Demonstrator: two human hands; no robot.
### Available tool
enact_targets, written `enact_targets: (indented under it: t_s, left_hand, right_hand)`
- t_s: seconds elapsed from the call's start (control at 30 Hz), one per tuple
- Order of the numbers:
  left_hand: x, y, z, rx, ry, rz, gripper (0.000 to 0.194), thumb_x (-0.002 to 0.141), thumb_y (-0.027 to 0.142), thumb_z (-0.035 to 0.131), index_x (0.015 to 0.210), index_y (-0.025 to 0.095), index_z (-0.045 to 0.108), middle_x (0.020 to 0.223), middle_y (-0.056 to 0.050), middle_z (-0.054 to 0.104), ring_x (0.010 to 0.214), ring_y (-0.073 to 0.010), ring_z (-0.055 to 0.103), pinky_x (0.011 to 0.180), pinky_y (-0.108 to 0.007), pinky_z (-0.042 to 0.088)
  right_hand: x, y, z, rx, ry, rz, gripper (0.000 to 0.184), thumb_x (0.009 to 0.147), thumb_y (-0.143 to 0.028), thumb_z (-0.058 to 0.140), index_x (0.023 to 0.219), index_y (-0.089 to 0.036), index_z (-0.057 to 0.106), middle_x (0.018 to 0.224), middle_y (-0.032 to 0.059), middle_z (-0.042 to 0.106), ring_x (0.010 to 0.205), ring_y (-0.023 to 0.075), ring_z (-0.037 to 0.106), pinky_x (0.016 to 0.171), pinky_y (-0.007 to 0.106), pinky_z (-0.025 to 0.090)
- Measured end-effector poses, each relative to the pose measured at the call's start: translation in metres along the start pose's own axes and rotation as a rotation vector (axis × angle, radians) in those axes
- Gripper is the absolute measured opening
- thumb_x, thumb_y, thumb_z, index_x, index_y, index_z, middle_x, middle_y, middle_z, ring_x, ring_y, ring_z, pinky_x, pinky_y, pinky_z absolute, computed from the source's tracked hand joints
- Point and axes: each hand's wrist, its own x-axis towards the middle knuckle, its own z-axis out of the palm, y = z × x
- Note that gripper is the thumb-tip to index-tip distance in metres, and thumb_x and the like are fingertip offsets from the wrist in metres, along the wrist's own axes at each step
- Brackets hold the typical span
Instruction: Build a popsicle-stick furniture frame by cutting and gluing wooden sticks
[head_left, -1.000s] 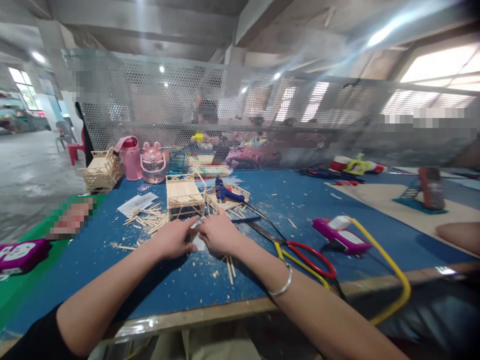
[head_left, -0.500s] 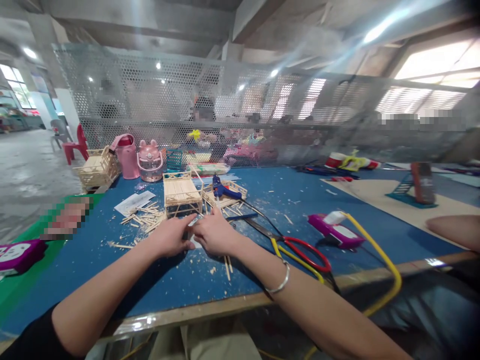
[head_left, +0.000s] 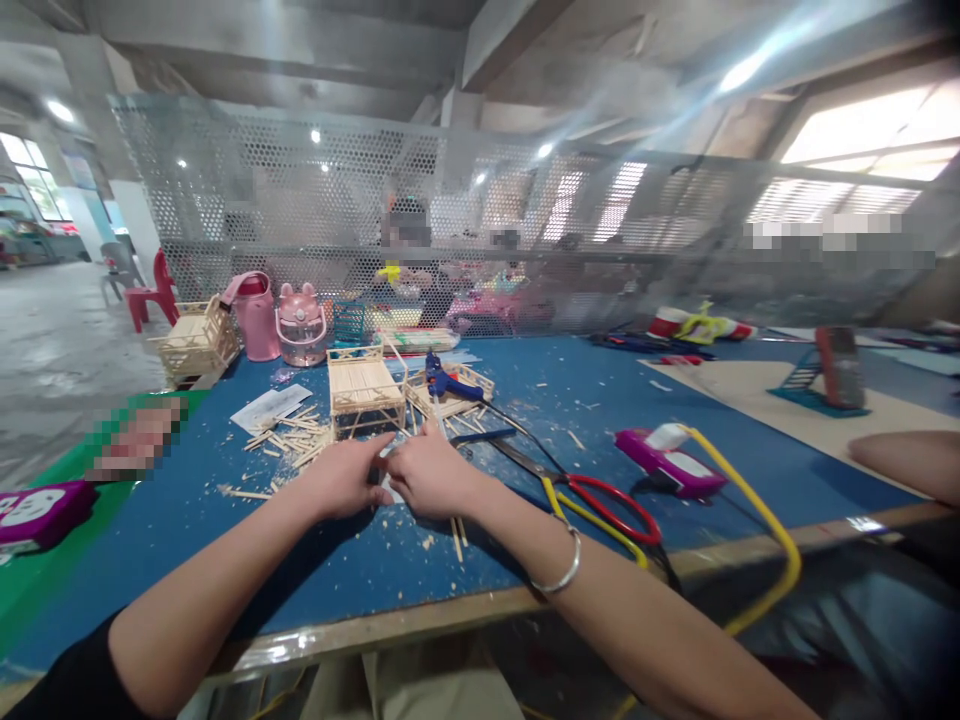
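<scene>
My left hand (head_left: 349,474) and my right hand (head_left: 430,472) meet low over the blue tabletop, fingertips almost touching. Both are closed in a pinch; whatever lies between the fingers is too small or hidden to make out. A white scrap shows beneath them. Just behind stands a small model bed of thin wooden sticks (head_left: 366,385). A blue glue gun (head_left: 452,383) rests on another stick piece (head_left: 442,401) beyond my right hand. Loose wooden sticks (head_left: 296,440) lie in a heap left of the bed, and a few sticks poke out under my right wrist.
Red-handled scissors (head_left: 615,508) and yellow-handled pliers (head_left: 592,520) lie right of my right forearm. Farther right is a purple box (head_left: 671,465) with a yellow cable. Pink bottles (head_left: 301,330) stand at the back by a perforated metal screen (head_left: 300,200). Another person's arm (head_left: 907,465) enters at right.
My hands stay nearly in the same place and pose. The view has shifted very slightly; no object has visibly moved.
</scene>
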Motion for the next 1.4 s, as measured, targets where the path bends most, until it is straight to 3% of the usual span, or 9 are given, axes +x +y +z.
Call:
enact_targets:
  t_s: [0.2,0.33,0.4,0.47,0.67,0.77,0.83,1.07,1.4]
  left_hand:
    - [0.0,0.0,0.0,0.022,0.025,0.002,0.075,0.068,0.041,0.065,0.134,0.019,0.036,0.119,-0.012,0.06,0.109,-0.029,0.055,0.085,-0.035,0.043]
    - [-0.005,0.001,-0.001,0.102,0.031,0.109,0.034,0.076,0.045,0.055,0.104,0.026,0.062,0.088,-0.007,0.069,0.088,-0.0268,0.061,0.071,-0.032,0.043]
    - [-0.007,0.001,-0.001,0.109,0.041,0.144,0.025,0.079,0.045,0.052,0.088,0.025,0.065,0.078,-0.005,0.068,0.083,-0.0256,0.059,0.068,-0.031,0.042]
    - [-0.007,0.001,0.001,0.077,0.064,0.109,0.023,0.076,0.043,0.056,0.085,0.023,0.063,0.079,-0.005,0.067,0.081,-0.0242,0.059,0.067,-0.03,0.041]
    - [-0.006,0.001,0.004,-0.015,0.088,0.008,0.044,0.071,0.04,0.063,0.108,0.019,0.053,0.1,-0.009,0.064,0.093,-0.0239,0.058,0.076,-0.03,0.042]
    - [-0.007,0.0,0.004,-0.043,0.084,0.037,0.071,0.072,0.039,0.062,0.133,0.018,0.033,0.114,-0.01,0.062,0.108,-0.026,0.052,0.085,-0.032,0.04]
    - [-0.007,0.0,0.004,-0.027,0.07,0.042,0.08,0.073,0.04,0.061,0.139,0.016,0.023,0.117,-0.012,0.061,0.11,-0.0276,0.05,0.086,-0.033,0.04]
    - [-0.006,0.002,0.003,0.044,0.043,0.009,0.081,0.075,0.04,0.058,0.141,0.014,0.02,0.115,-0.016,0.06,0.107,-0.0296,0.054,0.085,-0.034,0.04]
    - [-0.003,0.002,0.003,0.068,0.052,0.014,0.079,0.074,0.037,0.057,0.14,0.011,0.022,0.116,-0.018,0.059,0.108,-0.0298,0.054,0.085,-0.035,0.042]
  right_hand:
    - [0.001,0.009,0.005,-0.016,0.061,0.127,0.026,0.085,-0.024,0.041,0.079,-0.016,0.066,0.084,0.0094,0.069,0.08,0.0221,0.06,0.072,0.035,0.024]
    - [-0.004,0.015,0.003,0.018,0.106,0.164,0.027,0.085,-0.027,0.042,0.077,-0.016,0.065,0.087,0.0089,0.069,0.083,0.021,0.058,0.072,0.034,0.023]
    - [-0.006,0.017,0.0,0.06,0.118,0.138,0.026,0.084,-0.028,0.044,0.073,-0.016,0.064,0.085,0.0074,0.069,0.081,0.0195,0.057,0.071,0.034,0.023]
    - [-0.008,0.018,-0.002,0.1,0.117,0.101,0.025,0.083,-0.028,0.045,0.072,-0.016,0.063,0.083,0.0062,0.069,0.08,0.0178,0.056,0.071,0.033,0.023]
    - [-0.011,0.02,-0.007,0.144,0.093,0.045,0.026,0.086,-0.021,0.036,0.08,-0.016,0.061,0.085,0.0059,0.068,0.078,0.0159,0.055,0.075,0.032,0.024]
    - [-0.012,0.017,-0.007,0.098,0.044,0.004,0.027,0.085,-0.022,0.037,0.079,-0.017,0.063,0.085,0.0065,0.068,0.079,0.0179,0.056,0.075,0.034,0.024]
    - [-0.01,0.014,-0.005,0.05,0.017,-0.025,0.026,0.084,-0.024,0.039,0.08,-0.017,0.064,0.083,0.0073,0.069,0.079,0.0199,0.058,0.076,0.036,0.024]
    - [0.0,0.0,0.004,-0.068,0.037,0.012,0.03,0.084,-0.025,0.038,0.081,-0.014,0.066,0.085,0.0134,0.069,0.081,0.0242,0.059,0.078,0.04,0.022]
    - [0.005,0.002,0.004,-0.047,0.004,0.0,0.03,0.081,-0.025,0.038,0.076,-0.014,0.066,0.076,0.0116,0.069,0.071,0.022,0.061,0.076,0.038,0.025]
